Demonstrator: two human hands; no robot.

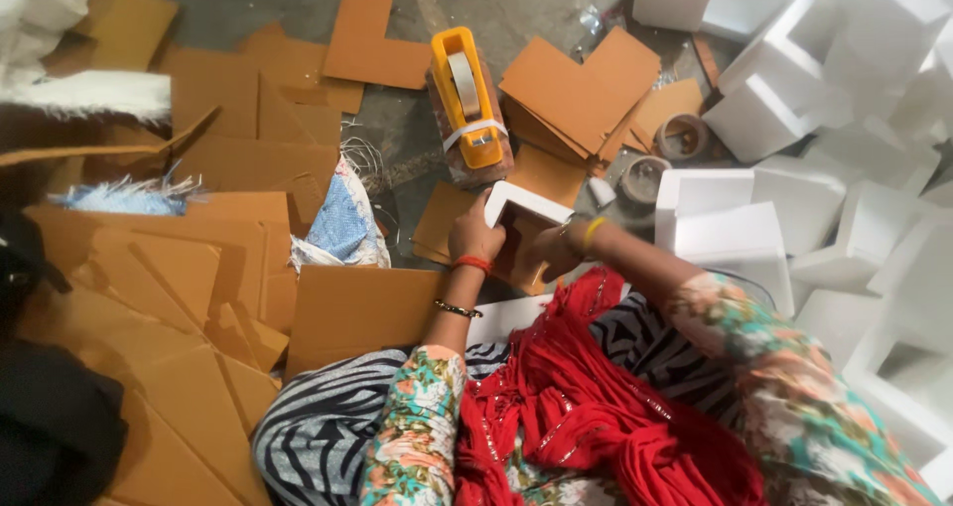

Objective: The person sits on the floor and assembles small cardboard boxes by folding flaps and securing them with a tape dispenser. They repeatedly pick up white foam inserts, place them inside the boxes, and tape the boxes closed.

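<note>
A white L-shaped foam corner piece (523, 206) sits near the middle of the frame, just below the yellow tape dispenser (467, 97); it is a thick, clean-edged angle of polystyrene, one arm running right along the top and the other dropping down on its left side, with a brown cardboard piece (520, 258) showing in the crook of the angle. The left hand (476, 234) is closed on the lower-left arm of the foam piece, fingers wrapped against its outer face, so the foam rises just above and to the right of that hand. The right hand (552, 251) comes in from the right and is pressed to the cardboard under the foam's upper arm; its fingers are curled in, though whether they clamp the foam itself or only the cardboard cannot be told. The foam piece thus lies between the two hands, held up off the floor over the lap. Cut cardboard sheets (199, 297) cover the left half of the frame, and more L-shaped cardboard pieces (581, 89) lie stacked just right of the dispenser. White foam blocks (794, 218) fill the right side, with two rolls of tape (663, 153) lying between them and the cardboard stack.
</note>
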